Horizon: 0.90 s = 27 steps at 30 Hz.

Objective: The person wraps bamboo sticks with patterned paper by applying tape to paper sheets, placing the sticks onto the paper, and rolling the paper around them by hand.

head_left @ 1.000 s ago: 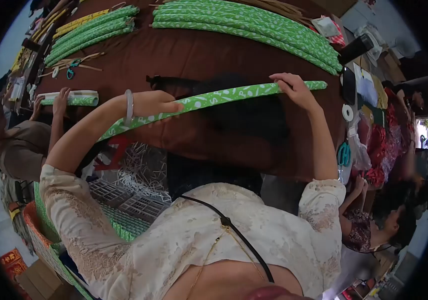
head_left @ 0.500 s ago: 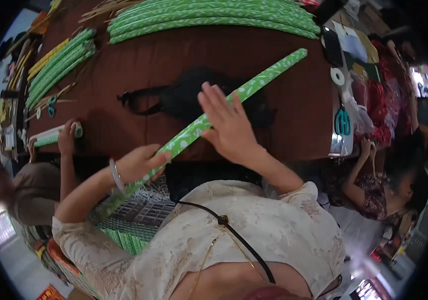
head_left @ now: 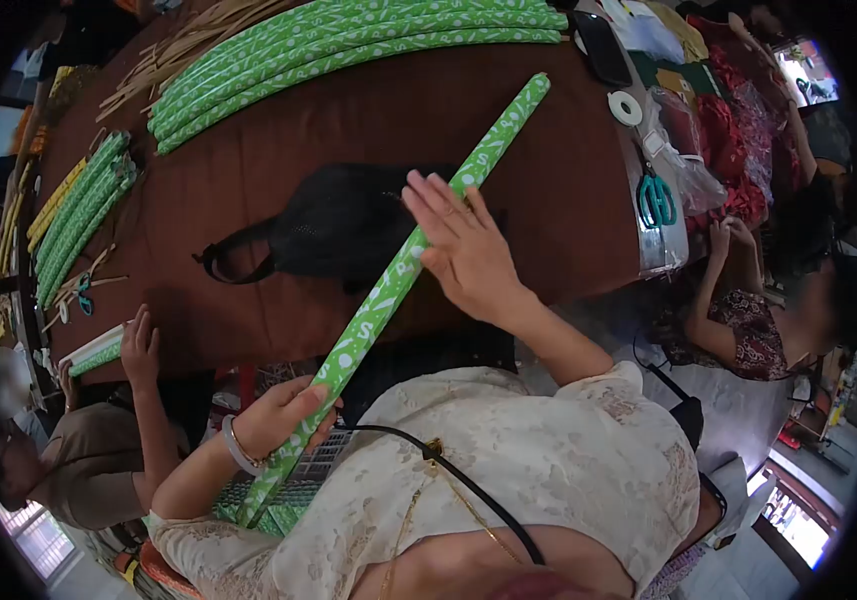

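Note:
A long, thin roll of green patterned wrapping paper point(head_left: 369, 318) slants across the view, from beside my body up over the brown tabletop. My left hand point(head_left: 283, 415) is wrapped round its lower part, with a bracelet on that wrist. Higher up, my right hand point(head_left: 468, 250) lies against the roll, fingers stretched out and palm on the paper. Behind the roll, a black bag point(head_left: 333, 225) with a strap rests on the table. Below my left hand, the roll's lower end reaches a grey crate or basket, partly hidden, with green rolls in it.
Several matching green rolls point(head_left: 348, 75) lie along the table's far side, with a shorter bundle point(head_left: 83, 215) at left. At right are a phone point(head_left: 603, 48), a tape roll point(head_left: 624, 108) and teal scissors point(head_left: 655, 202). A co-worker's hand point(head_left: 140, 343) handles another roll at left; another person sits at right.
The roll now stands steeper in view, its top end shifted left. My left hand is lower; my right hand stays flat against the roll. The whole view has turned slightly.

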Motion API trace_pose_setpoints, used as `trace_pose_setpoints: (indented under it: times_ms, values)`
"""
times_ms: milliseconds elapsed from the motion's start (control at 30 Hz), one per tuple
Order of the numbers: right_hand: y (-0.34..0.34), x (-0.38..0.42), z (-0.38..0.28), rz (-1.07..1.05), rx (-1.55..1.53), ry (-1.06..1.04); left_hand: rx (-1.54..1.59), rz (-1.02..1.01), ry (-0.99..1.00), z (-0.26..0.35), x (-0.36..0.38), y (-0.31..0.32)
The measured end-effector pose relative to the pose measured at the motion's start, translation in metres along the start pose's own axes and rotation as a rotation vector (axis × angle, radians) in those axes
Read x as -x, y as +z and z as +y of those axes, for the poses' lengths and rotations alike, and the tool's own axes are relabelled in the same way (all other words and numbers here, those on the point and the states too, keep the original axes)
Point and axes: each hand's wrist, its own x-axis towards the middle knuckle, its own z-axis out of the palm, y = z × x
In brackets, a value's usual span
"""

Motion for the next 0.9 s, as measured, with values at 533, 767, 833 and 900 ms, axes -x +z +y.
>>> trace_pose_setpoints:
  times_ms: [533, 767, 833, 900]
  values:
    - [-0.017, -0.046, 0.23, 0.192, 0.108, 0.422, 0.123, -0.019, -0.057, 0.002, 0.003, 0.002]
    - [-0.012, -0.022, 0.156, 0.154, 0.178, 0.05, 0.194, -0.036, -0.063, -0.008, 0.0, -0.004]
    - [-0.015, -0.012, 0.128, 0.08, 0.114, -0.057, 0.189, -0.007, -0.06, -0.01, -0.001, -0.005]
    - [-0.02, -0.009, 0.113, 0.044, 0.129, -0.135, 0.151, -0.005, -0.071, -0.011, -0.002, -0.007]
